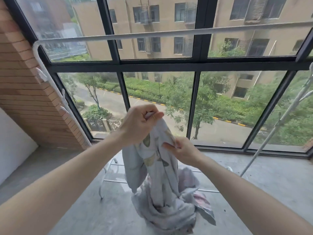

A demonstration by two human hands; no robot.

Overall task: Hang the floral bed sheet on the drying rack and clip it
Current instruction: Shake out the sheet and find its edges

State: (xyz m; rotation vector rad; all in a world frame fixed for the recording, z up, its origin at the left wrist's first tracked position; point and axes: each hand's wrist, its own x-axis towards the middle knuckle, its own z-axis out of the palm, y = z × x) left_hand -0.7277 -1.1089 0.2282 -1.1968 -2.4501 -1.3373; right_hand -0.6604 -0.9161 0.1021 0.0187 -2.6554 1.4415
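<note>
Where sheet [159, 175] bunches | both hands [138, 126] [183, 150] pinch | clips blurred

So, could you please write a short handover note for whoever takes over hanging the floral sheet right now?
Left hand: raised, pinching the top edge of the floral bed sheet.
Right hand: lower down, pinching another part of the sheet's edge.
Sheet: bunched, hanging from both hands, with its lower part heaped on the concrete floor over the rack's base bars.
Drying rack: its white top rail runs bare above the hands, in front of the window.
Clips: white, sitting on the rack's left upright.
Done: sheet picked up.
Left: spread it, drape it over the rail, then clip it.
</note>
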